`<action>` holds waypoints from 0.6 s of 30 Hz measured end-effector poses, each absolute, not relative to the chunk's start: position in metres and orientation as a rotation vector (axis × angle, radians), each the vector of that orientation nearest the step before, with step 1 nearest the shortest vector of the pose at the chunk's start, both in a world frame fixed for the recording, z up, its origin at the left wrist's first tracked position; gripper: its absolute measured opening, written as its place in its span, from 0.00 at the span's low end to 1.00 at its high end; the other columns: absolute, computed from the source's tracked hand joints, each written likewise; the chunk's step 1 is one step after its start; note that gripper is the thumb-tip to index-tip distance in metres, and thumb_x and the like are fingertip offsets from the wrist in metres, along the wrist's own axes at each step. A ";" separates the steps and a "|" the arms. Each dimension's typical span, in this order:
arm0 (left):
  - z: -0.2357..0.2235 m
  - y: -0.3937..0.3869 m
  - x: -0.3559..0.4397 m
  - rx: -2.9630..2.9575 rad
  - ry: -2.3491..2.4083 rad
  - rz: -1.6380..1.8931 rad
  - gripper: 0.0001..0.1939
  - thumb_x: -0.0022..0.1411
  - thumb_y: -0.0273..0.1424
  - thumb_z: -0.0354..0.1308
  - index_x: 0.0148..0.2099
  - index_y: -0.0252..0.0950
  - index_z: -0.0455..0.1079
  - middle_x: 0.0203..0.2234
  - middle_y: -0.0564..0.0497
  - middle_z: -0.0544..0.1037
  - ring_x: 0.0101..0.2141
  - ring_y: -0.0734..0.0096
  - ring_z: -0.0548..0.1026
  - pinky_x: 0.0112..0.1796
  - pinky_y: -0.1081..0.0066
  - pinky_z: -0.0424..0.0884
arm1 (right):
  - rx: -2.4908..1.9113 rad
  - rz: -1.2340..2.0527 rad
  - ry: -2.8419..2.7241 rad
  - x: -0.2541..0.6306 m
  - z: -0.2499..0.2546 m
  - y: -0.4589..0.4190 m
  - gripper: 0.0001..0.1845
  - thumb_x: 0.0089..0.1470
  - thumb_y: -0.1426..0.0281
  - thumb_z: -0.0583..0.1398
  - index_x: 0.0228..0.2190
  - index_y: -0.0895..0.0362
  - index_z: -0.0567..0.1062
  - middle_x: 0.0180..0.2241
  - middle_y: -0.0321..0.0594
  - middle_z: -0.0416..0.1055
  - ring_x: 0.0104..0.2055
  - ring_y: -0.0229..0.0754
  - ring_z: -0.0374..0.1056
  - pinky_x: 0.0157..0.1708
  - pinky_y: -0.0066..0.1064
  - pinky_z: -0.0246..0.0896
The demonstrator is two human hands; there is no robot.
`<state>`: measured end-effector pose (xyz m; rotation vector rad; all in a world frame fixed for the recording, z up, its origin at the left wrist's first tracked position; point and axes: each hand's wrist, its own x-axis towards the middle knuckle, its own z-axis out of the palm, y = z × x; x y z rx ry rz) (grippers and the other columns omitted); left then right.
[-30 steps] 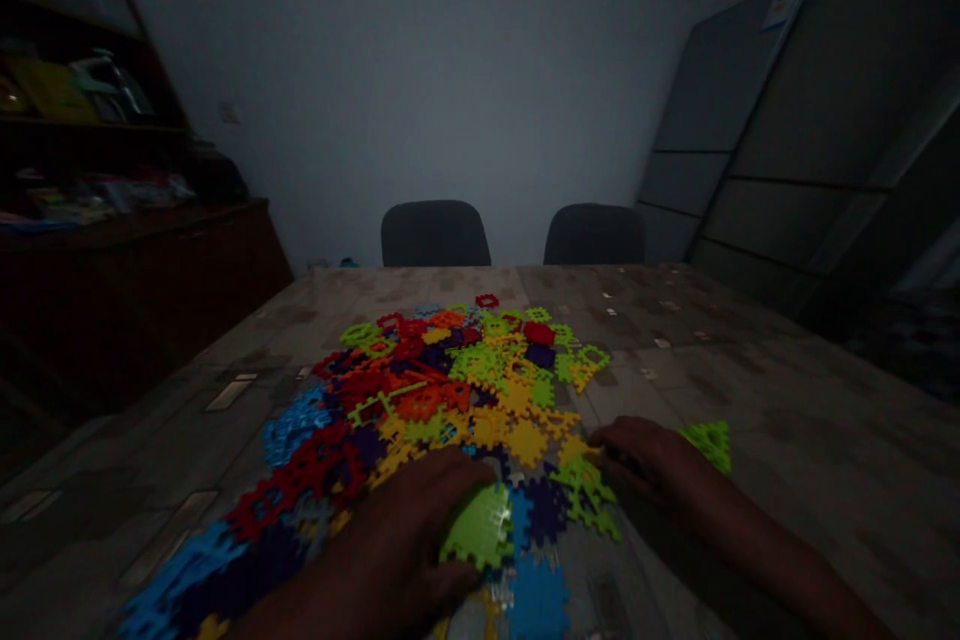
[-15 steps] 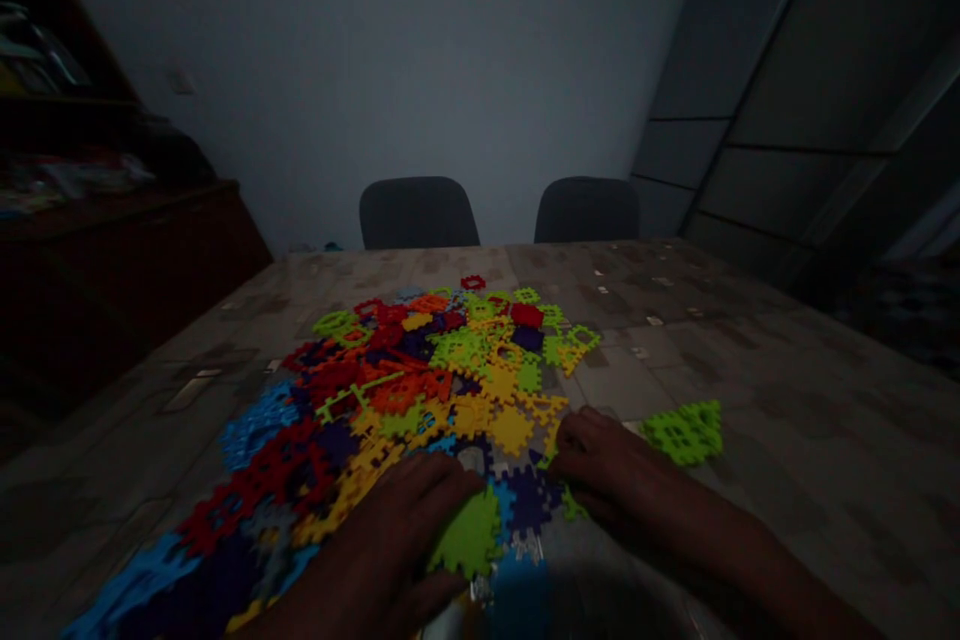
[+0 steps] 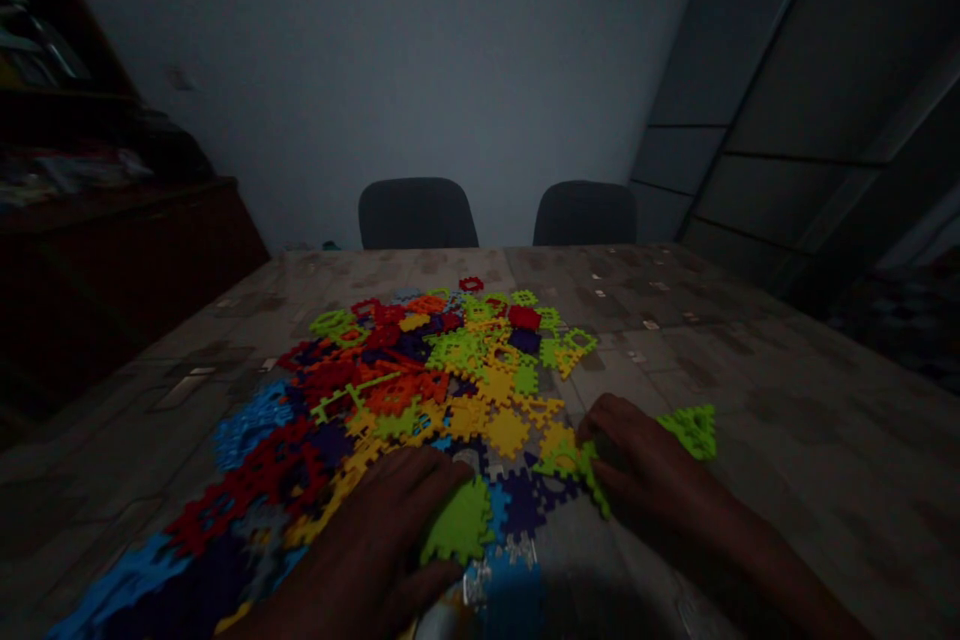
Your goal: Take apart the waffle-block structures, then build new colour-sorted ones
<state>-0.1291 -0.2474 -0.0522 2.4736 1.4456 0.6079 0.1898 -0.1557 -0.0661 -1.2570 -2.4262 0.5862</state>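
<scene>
My left hand [image 3: 394, 530] is closed around the left side of a lime-green toothed building tile [image 3: 461, 522], fingers along the top and thumb below. Just right of that tile lie a dark purple toothed tile [image 3: 523, 503] and a blue piece [image 3: 514, 592]. My right hand [image 3: 634, 450] has curled fingers on a narrow lime-green toothed piece [image 3: 595, 482] at the pile's right edge; its far side is hidden by the hand. Behind the right wrist sits a lime-green lattice piece [image 3: 694, 430], partly covered.
A pile of red, orange, yellow, blue and purple interlocking pieces spreads over the table's [image 3: 750, 350] left and middle; a yellow tile [image 3: 506, 432] lies within it. Two dark chairs [image 3: 418, 213] stand at the far edge. Left is a dark wooden cabinet [image 3: 127, 240].
My right hand has moved slightly right and away from the purple tile, and the narrow green piece has shifted right with it. The left hand stays on its green tile.
</scene>
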 end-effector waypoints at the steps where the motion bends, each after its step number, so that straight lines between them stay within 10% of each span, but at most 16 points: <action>1: -0.052 -0.247 -0.129 2.459 1.452 0.594 0.31 0.56 0.32 0.69 0.61 0.46 0.68 0.53 0.47 0.77 0.51 0.52 0.75 0.50 0.59 0.74 | -1.278 0.575 -2.427 0.189 -0.068 -0.156 0.14 0.48 0.79 0.57 0.38 0.54 0.69 0.41 0.43 0.68 0.46 0.49 0.66 0.46 0.40 0.62; 18: -0.041 -0.242 -0.133 2.317 1.514 0.508 0.24 0.59 0.31 0.65 0.58 0.43 0.70 0.51 0.46 0.76 0.50 0.54 0.74 0.49 0.59 0.72 | -1.401 0.616 -2.308 0.185 -0.061 -0.159 0.06 0.49 0.76 0.58 0.31 0.53 0.70 0.34 0.40 0.71 0.36 0.46 0.68 0.36 0.34 0.59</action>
